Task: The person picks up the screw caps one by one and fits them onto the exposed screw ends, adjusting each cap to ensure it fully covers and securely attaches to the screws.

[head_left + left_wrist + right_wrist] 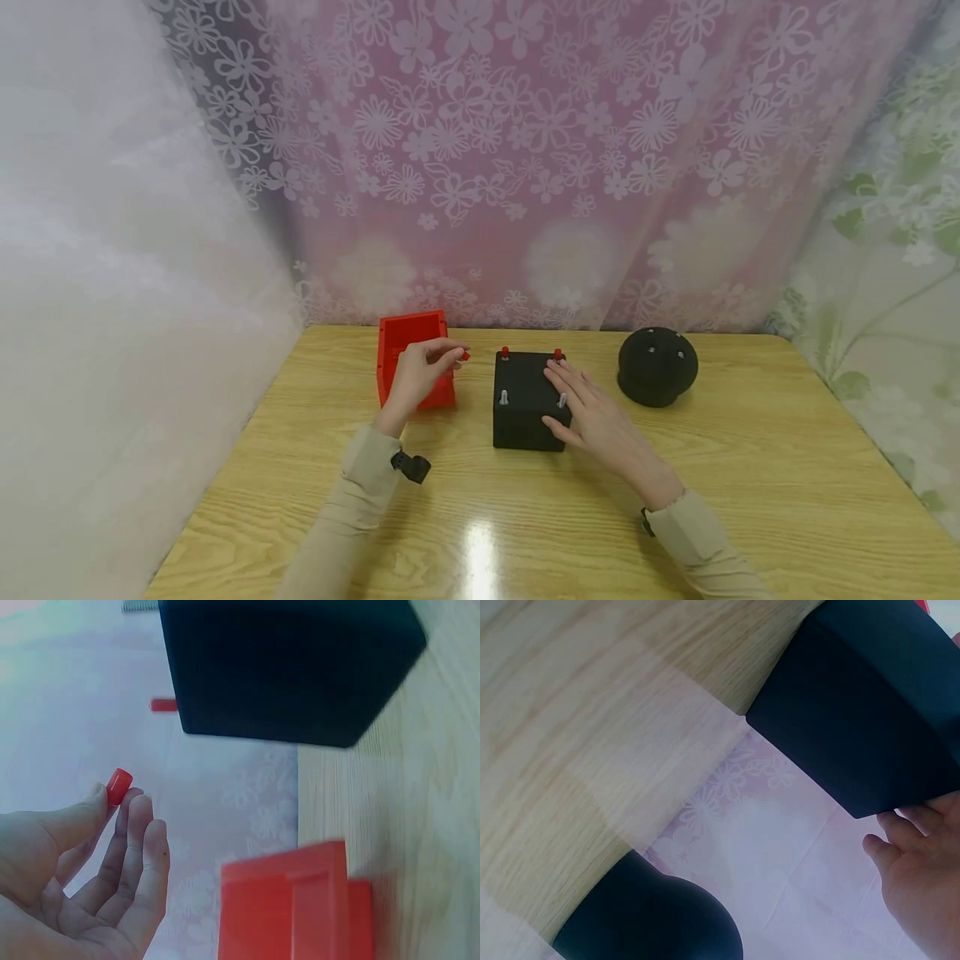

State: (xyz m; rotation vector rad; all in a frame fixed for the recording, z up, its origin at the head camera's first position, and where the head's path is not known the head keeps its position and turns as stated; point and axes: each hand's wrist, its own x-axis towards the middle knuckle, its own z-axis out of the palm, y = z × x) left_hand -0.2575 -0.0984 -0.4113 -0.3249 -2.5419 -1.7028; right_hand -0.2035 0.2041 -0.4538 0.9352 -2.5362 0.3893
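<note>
Cylinder (119,786) (glossy red), matte black box (527,387)

Curtained table booth, arranged like a small recording station. My wood-grained tabletop (787,433) is bounded on three sides by hanging cloth: a pink floral curtain (465,150) behind, a pale sheet (135,208) to my left, a leaf-printed curtain (900,250) to my right. I wear a wrist camera (411,467). Whether home or laboratory surrounds the booth, I cannot tell.
</note>
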